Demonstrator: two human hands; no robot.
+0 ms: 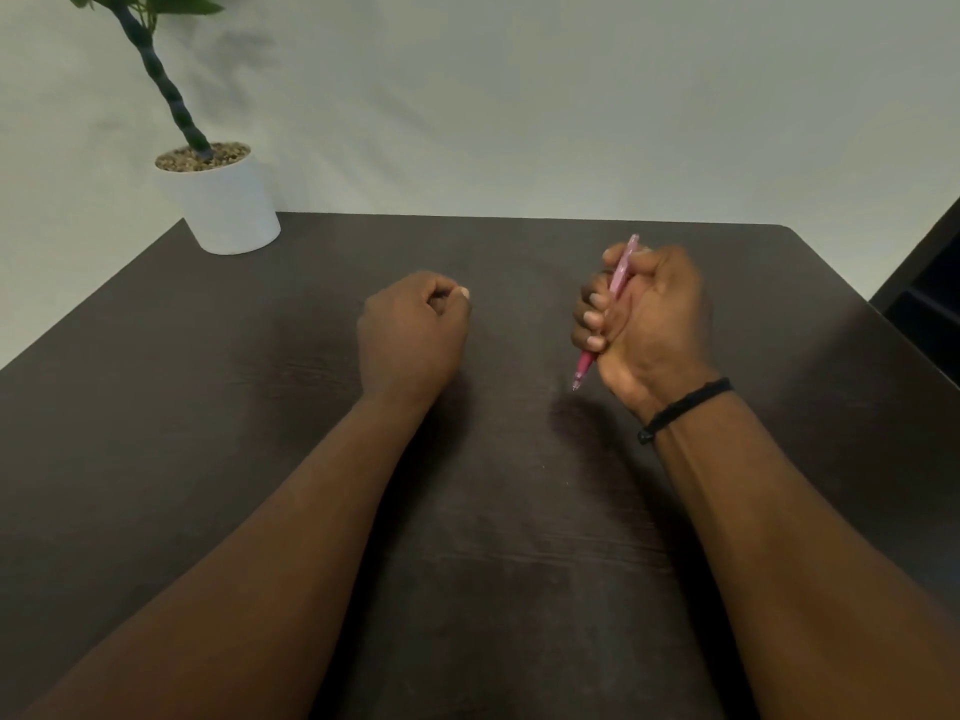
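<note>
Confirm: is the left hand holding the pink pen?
No, the right hand grips the pink pen; the left hand is curled on nothing.

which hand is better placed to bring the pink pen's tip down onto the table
Right. The right hand grips the pink pen in its curled fingers, tip pointing down toward the dark table. The left hand is curled, apart from the pen, and holds nothing.
</note>
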